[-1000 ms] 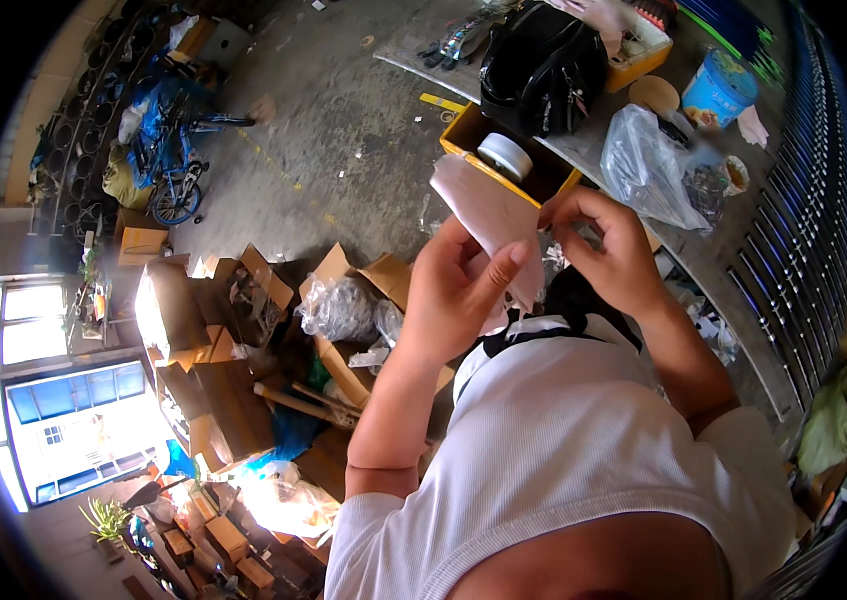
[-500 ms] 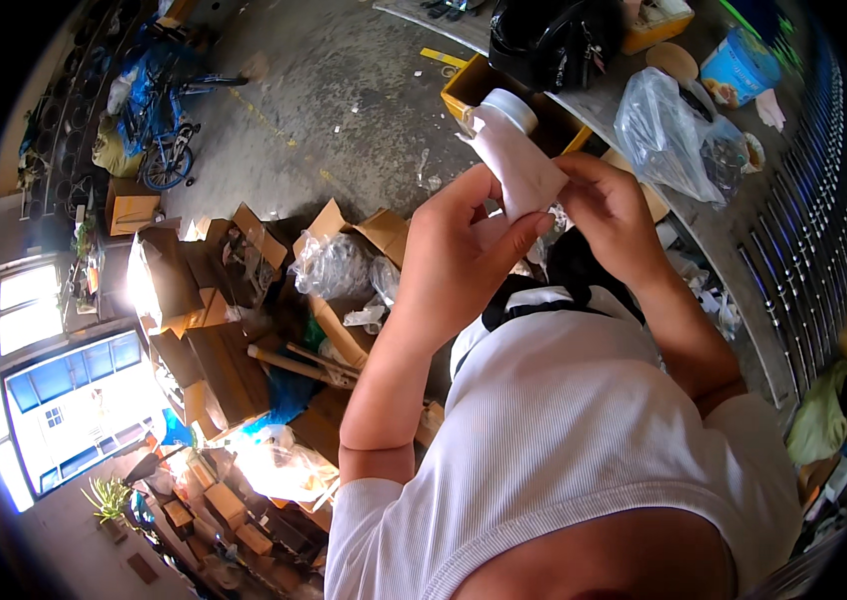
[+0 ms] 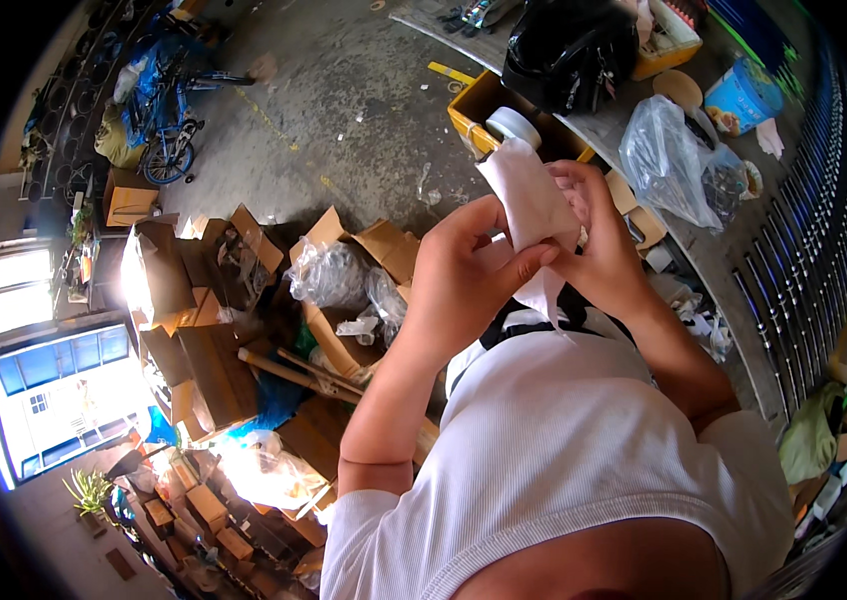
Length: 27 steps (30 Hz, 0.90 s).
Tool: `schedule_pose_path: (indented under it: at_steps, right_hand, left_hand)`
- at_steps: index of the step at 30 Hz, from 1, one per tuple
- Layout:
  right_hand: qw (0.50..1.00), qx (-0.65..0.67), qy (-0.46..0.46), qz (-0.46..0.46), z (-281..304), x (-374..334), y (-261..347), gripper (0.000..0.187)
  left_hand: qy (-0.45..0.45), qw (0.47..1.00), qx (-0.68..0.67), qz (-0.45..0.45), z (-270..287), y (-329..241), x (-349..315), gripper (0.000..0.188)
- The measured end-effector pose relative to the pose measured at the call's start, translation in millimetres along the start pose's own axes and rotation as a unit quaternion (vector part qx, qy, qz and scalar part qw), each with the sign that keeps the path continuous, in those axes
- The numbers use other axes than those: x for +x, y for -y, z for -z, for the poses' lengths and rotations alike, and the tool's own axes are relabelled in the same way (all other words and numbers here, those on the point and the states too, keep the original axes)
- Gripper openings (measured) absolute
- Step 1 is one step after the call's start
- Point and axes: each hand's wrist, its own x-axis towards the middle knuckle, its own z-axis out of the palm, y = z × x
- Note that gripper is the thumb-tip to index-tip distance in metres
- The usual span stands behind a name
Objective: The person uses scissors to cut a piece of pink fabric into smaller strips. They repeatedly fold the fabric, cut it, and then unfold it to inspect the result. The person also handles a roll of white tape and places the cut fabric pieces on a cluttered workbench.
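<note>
A pale pink, soft sheet of cloth or similar material (image 3: 534, 205), folded into a narrow band, is held in the air in front of the torso, between the person's two bare hands. Its long axis runs from the far end, upper left in the view, toward the body and slightly right, ending in a loose pointed tail above the waist of the white ribbed shirt (image 3: 584, 430). Neither hand is the nearer: both are in contact with the sheet. The left hand (image 3: 459, 260) is on its left side, its grip pinching the near part of the band, thumb laid across the face and the fingers partly hidden behind. The right hand (image 3: 599, 235) is on the opposite side, fingers curled against the right edge; whether its thumb closes the grip cannot be told. It also cannot be told whether the folds enclose anything. The far end projects beyond both hands toward a yellow rectangular box (image 3: 465, 124) holding a white round roll (image 3: 514, 126), and overlaps the box in the view; contact is not established. To the right lies the grey flat surface (image 3: 719, 255), bearing a clear crumpled plastic bag (image 3: 659, 155), apart from the right hand.
</note>
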Motion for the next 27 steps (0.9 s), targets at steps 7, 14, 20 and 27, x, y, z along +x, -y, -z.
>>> schedule_pose_path:
  at_steps: [7, 14, 20, 27]
  right_hand:
    - [0.969, 0.201, 0.007, -0.145, 18.4, 10.4, -9.9, 0.030]
    - [0.908, 0.354, 0.063, -0.216, 12.7, 18.8, -14.8, 0.044]
    - [0.971, 0.181, 0.042, -0.148, 10.7, 32.9, -24.2, 0.059]
    - [0.962, 0.209, 0.053, -0.165, 22.9, 59.3, -31.2, 0.028]
  left_hand:
    - [-0.003, 0.993, -0.096, 0.065, 18.0, -2.6, 5.9, 0.032]
    - [0.017, 0.973, -0.204, 0.104, 31.9, 42.5, 33.4, 0.032]
    - [-0.042, 0.970, -0.220, 0.097, 63.1, 76.0, 47.9, 0.029]
    - [0.016, 0.974, -0.042, 0.222, 89.8, 84.4, 33.6, 0.033]
